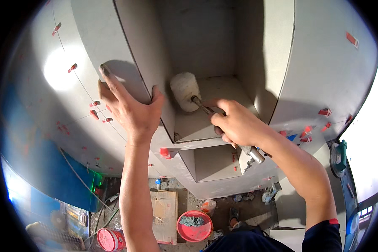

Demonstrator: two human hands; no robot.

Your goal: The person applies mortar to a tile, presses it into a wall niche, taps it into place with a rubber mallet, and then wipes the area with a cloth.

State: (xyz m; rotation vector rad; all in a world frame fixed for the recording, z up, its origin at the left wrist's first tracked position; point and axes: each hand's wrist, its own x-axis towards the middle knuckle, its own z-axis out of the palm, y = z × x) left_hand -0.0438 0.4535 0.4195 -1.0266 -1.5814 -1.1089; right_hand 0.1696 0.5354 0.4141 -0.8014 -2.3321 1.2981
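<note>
My left hand (130,113) rests on a narrow grey tile (101,25) left of a tiled recess (197,38), fingers spread and thumb at the recess edge. My right hand (233,126) grips the metal handle (254,154) of a white-headed mallet (184,90). The mallet head is inside the recess, near its left side and above the lower shelf surface. A smaller recess (214,161) sits below. Red levelling clips (165,153) are set along tile joints on both sides.
A red bucket with cloth (194,233), a lidded red-and-white bucket (107,239) and flattened cardboard (164,208) lie on the floor. Cables (84,182) run at lower left beside blue surfaces (75,180). A green-and-grey tool (339,155) stands at right by a bright opening.
</note>
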